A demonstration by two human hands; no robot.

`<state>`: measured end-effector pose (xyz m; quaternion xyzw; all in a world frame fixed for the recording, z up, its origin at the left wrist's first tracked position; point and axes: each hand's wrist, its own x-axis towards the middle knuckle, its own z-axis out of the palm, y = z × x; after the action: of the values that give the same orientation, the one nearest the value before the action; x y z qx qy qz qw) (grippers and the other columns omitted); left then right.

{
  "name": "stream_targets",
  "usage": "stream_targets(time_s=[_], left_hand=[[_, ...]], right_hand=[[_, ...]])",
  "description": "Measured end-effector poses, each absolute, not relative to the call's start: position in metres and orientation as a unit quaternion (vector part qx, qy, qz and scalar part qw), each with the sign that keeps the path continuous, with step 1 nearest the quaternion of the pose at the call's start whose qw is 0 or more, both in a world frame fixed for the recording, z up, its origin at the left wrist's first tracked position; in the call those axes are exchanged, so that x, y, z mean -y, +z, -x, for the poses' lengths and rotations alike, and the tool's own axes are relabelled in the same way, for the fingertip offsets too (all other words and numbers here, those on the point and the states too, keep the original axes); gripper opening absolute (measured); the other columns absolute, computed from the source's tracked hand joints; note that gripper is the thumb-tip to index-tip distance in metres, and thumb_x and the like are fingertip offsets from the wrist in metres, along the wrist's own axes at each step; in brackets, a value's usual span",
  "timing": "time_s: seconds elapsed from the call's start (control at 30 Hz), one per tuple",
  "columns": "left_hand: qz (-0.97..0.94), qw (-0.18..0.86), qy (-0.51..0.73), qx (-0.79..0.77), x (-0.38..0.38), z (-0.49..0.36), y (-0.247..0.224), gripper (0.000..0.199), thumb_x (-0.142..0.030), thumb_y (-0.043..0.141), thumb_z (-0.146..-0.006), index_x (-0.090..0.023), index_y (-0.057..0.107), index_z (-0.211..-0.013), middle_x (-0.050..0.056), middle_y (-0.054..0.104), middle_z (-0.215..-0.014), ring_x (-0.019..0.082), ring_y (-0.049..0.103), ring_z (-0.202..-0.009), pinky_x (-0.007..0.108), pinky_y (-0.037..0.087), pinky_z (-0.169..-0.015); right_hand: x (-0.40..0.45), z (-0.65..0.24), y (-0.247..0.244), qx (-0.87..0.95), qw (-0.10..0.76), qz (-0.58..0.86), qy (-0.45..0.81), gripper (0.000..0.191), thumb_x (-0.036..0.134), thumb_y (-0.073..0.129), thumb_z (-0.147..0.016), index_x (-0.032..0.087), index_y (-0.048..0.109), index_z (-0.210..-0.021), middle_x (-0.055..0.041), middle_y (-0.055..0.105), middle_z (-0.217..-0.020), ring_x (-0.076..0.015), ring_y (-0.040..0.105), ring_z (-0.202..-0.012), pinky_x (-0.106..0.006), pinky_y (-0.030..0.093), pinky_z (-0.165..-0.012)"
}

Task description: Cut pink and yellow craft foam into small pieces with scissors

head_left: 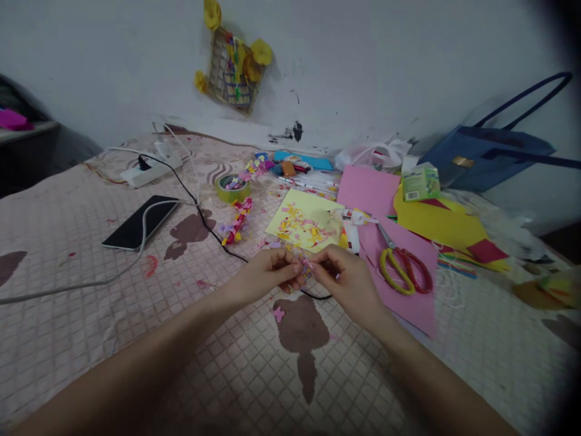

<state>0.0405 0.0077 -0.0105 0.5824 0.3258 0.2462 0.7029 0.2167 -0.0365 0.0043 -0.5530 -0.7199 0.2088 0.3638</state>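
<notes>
My left hand [280,270] and my right hand [341,274] meet over the table, fingertips pinched close together. Between them shows a small pink paper piece [307,264], mostly covered by the fingers. Just beyond lies a pale yellow sheet [284,212] scattered with yellow and pink paper cut-outs [299,224]. A white glue gun [351,227] rests at that sheet's right edge. Scissors [403,269] with one yellow and one red handle lie on pink paper [381,242] to the right. One pink cut-out [278,313] sits on the cloth below my left hand.
A black cord [213,233] runs beneath my hands from a white power strip [152,169]. At left lies a dark phone [140,223]. Paper-flower stems [238,221] stand near a tape roll [232,188]. A blue bag [494,151] and a green box [420,181] are back right.
</notes>
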Motion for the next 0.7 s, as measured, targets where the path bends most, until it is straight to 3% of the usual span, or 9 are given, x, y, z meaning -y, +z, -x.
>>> stream_targets(time_s=[0.3,0.53,0.7], left_hand=[[-0.541,0.737,0.252,-0.316,-0.008,-0.041,-0.011,0.026,-0.037,0.066,-0.078,-0.012,0.061,-0.079,0.002,0.066,-0.075,0.008,0.057,-0.061,0.022,0.045,-0.061],[-0.549,0.733,0.251,-0.315,-0.009,-0.040,-0.013,0.025,-0.035,0.066,-0.078,-0.012,0.060,-0.080,0.002,0.066,-0.074,0.008,0.057,-0.061,0.021,0.045,-0.061],[-0.556,0.728,0.257,-0.307,-0.009,-0.039,-0.012,0.021,-0.032,0.065,-0.078,-0.012,0.059,-0.080,0.003,0.066,-0.074,0.009,0.058,-0.063,0.021,0.046,-0.062]], right_hand=[[0.041,-0.218,-0.003,0.809,0.325,0.488,0.044,0.016,0.017,0.046,-0.091,0.019,0.058,-0.080,-0.0040,0.059,-0.077,-0.0161,0.057,-0.072,-0.028,0.045,-0.065],[0.042,-0.220,-0.007,0.817,0.306,0.487,0.038,0.017,0.020,0.046,-0.092,0.019,0.060,-0.083,-0.0058,0.061,-0.080,-0.0177,0.059,-0.076,-0.030,0.047,-0.068],[0.041,-0.218,-0.006,0.787,0.349,0.498,0.103,0.013,0.020,0.051,-0.090,0.020,0.061,-0.081,-0.0042,0.062,-0.079,-0.0167,0.058,-0.076,-0.028,0.047,-0.067]])
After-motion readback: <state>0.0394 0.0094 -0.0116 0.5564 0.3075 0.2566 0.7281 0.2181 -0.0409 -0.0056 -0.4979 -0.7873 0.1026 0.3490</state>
